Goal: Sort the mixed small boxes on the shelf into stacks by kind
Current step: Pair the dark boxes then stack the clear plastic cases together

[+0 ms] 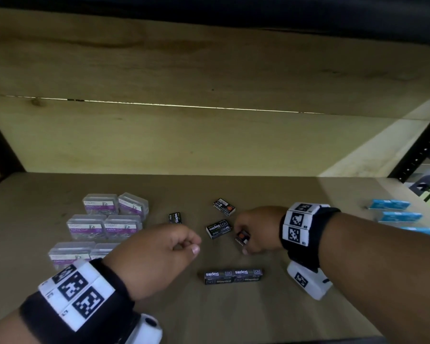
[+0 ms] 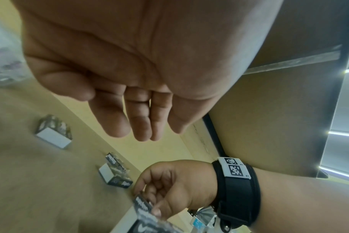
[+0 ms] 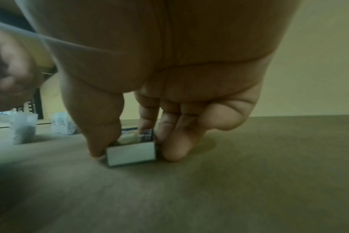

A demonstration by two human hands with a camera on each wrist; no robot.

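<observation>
On the shelf board (image 1: 271, 316), the entry is taken with the row of two black staple boxes (image 1: 233, 276) near the front edge as landmark.

Just behind that row and a little to its right, one small black staple box (image 3: 131, 153) is being pinched by the right hand (image 1: 257, 229) — thumb against one side, fingers (image 3: 175, 148) pressed together against the other, its lower edge touching or just above the board. The grip looks suited to lifting it toward its own kind.

Behind the row, three more black boxes (image 1: 219, 228) are lying loose and unaligned, evidently not yet sorted.

To the row's left, the left hand (image 1: 157, 252) is being held above the board with nothing in it, fingers (image 2: 138, 116) loosely curled and close together — judged to be waiting for a next box.

Farther left of the row, clear paper-clip boxes (image 1: 104, 225) are being kept grouped in pairs; far right, blue boxes (image 1: 397, 216) are being kept apart as a third kind.
</observation>
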